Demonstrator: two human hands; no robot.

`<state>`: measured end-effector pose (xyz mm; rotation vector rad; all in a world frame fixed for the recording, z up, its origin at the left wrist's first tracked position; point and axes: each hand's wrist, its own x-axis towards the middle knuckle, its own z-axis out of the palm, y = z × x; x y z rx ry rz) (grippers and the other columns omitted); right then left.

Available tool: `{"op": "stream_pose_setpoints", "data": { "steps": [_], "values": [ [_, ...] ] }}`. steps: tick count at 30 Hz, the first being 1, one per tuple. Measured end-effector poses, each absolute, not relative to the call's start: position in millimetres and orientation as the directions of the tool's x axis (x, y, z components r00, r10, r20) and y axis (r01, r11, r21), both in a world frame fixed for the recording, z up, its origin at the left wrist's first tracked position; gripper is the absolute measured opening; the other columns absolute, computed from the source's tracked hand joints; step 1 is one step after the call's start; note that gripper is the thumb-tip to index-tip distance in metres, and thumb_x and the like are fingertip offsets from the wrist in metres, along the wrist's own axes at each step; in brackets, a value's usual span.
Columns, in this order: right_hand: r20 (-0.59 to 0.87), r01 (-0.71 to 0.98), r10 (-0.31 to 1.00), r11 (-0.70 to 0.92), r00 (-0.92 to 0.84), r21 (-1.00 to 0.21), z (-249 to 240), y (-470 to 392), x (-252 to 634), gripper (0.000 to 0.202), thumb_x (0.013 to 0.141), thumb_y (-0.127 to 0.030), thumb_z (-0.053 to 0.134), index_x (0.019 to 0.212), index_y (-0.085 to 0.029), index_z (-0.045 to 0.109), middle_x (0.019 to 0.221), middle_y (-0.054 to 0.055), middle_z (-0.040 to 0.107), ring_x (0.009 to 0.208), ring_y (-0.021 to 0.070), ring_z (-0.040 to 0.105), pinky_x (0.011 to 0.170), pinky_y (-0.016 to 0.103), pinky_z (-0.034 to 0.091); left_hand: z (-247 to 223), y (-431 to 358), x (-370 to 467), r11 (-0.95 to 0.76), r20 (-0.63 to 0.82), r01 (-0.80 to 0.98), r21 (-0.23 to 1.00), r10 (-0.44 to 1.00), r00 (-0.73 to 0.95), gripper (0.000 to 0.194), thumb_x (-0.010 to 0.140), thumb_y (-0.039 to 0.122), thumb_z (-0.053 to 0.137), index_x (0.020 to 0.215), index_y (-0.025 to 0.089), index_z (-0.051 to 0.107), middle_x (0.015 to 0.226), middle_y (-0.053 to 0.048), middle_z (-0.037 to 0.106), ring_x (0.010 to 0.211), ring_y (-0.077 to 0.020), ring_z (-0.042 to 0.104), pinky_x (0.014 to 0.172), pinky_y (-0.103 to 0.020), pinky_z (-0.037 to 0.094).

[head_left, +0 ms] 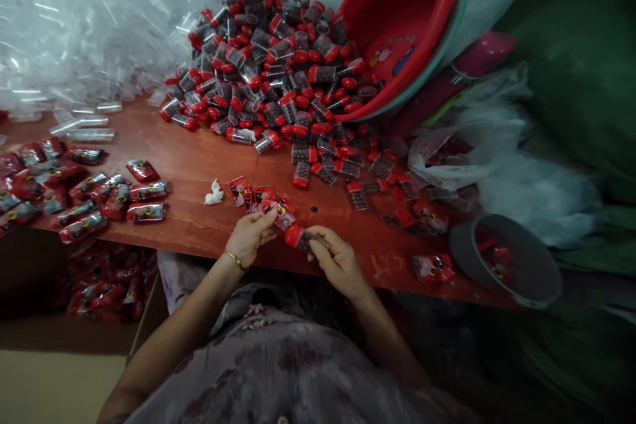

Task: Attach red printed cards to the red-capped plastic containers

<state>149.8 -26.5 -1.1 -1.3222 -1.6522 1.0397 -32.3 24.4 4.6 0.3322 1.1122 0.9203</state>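
The left hand angled inward, thumb and fingers pinched on a small, shiny red printed packet. Opposite it, I saw the right hand bent in, fingers clamped on a clear plastic, red-capped tube, its cap toward the packet, above the reddish-brown tabletop's near edge.

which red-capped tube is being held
The red-capped tube in the right hand, its red cap toward the left hand; the other red-capped tubes lie heaped or scattered, unheld.

Red-capped clear tube — tilted, cap just beside red packet.
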Motion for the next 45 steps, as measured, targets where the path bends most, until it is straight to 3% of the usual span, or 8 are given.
{"op": "stream_pose_setpoints", "data": {
  "steps": [8, 16, 24, 27, 30, 34, 39, 45],
  "values": [
    [0.063, 0.346, 0.991, 0.100, -0.117, -0.933, -11, -20, 138, 0.022, 0.091, -0.034, 0.044, 0.100, -0.020, 0.058, 0.060, -0.003, 0.059, 0.055, 0.0112, 0.057, 0.057, 0.023, 0.046, 5, 24, -34, 0.532, -0.568, -0.438, 0.724, 0.821, 0.057, 0.037, 0.046, 0.036, 0.086, 0.060, 0.012, 0.063, 0.059, -0.001, 0.065, 0.053, -0.0099, 0.059, 0.063, -0.025, 0.048],
    [0.009, 0.209, 0.997, 0.026, -0.081, -0.978, -19, -20, 126, 0.026, 0.092, -0.040, 0.041, 0.102, -0.020, 0.056, 0.061, -0.003, 0.057, 0.049, 0.0094, 0.054, 0.048, 0.020, 0.044, 4, 20, -30, 0.481, -0.509, -0.475, 0.737, 0.857, 0.079, 0.041, 0.040, 0.035, 0.087, 0.069, 0.012, 0.068, 0.066, -0.001, 0.068, 0.057, -0.0090, 0.059, 0.061, -0.022, 0.047],
    [0.173, 0.376, 0.978, 0.118, 0.118, -0.919, -25, -15, 101, 0.019, 0.090, -0.035, 0.043, 0.099, -0.021, 0.053, 0.077, 0.002, 0.061, 0.064, 0.0142, 0.058, 0.062, 0.027, 0.048, -1, 13, -16, 0.360, -0.418, -0.484, 0.798, 0.908, -0.014, 0.040, 0.044, 0.037, 0.085, 0.068, 0.013, 0.065, 0.059, 0.004, 0.062, 0.049, -0.0032, 0.047, 0.048, -0.015, 0.038],
    [0.062, 0.222, 0.996, 0.047, 0.065, -0.974, -29, -14, 91, 0.021, 0.091, -0.039, 0.042, 0.099, -0.022, 0.051, 0.070, -0.001, 0.057, 0.055, 0.0115, 0.053, 0.051, 0.023, 0.045, -3, 11, -17, 0.366, -0.420, -0.503, 0.783, 0.908, 0.008, 0.040, 0.050, 0.042, 0.083, 0.069, 0.013, 0.064, 0.051, 0.005, 0.055, 0.042, -0.0030, 0.042, 0.042, -0.017, 0.037],
    [-0.089, -0.041, 0.996, -0.089, -0.008, -0.995, -32, -13, 82, 0.024, 0.091, -0.044, 0.042, 0.095, -0.022, 0.050, 0.062, -0.006, 0.049, 0.041, 0.0071, 0.042, 0.039, 0.019, 0.037, -5, 10, -21, 0.424, -0.399, -0.479, 0.768, 0.903, 0.160, 0.044, 0.059, 0.047, 0.077, 0.084, 0.012, 0.066, 0.050, 0.003, 0.056, 0.039, -0.0084, 0.048, 0.036, -0.020, 0.038],
    [-0.128, -0.222, 0.989, -0.140, -0.067, -0.965, -30, -13, 80, 0.026, 0.089, -0.047, 0.044, 0.093, -0.022, 0.049, 0.065, -0.007, 0.050, 0.040, 0.0052, 0.042, 0.039, 0.019, 0.039, -3, 12, -27, 0.461, -0.386, -0.445, 0.768, 0.887, 0.252, 0.044, 0.061, 0.047, 0.075, 0.087, 0.012, 0.067, 0.047, 0.003, 0.054, 0.037, -0.0113, 0.051, 0.034, -0.021, 0.037],
    [-0.086, -0.101, 0.985, -0.102, -0.152, -0.990, -25, -15, 91, 0.026, 0.088, -0.043, 0.048, 0.099, -0.020, 0.051, 0.072, -0.003, 0.061, 0.046, 0.0066, 0.053, 0.048, 0.021, 0.045, 0, 13, -29, 0.413, -0.398, -0.512, 0.753, 0.906, 0.145, 0.039, 0.058, 0.041, 0.079, 0.083, 0.013, 0.070, 0.069, -0.003, 0.066, 0.051, -0.0084, 0.053, 0.043, -0.019, 0.040],
    [-0.115, -0.078, 0.990, -0.121, -0.083, -0.989, -24, 4, 87, 0.030, 0.076, -0.047, 0.061, 0.073, -0.021, 0.047, 0.052, -0.006, 0.058, 0.037, 0.0074, 0.050, 0.038, 0.018, 0.041, -2, 9, -26, 0.471, -0.380, -0.517, 0.714, 0.882, 0.280, 0.038, 0.062, 0.048, 0.075, 0.070, 0.013, 0.063, 0.052, 0.005, 0.048, 0.045, -0.0076, 0.046, 0.045, -0.023, 0.041]
  ]
}}
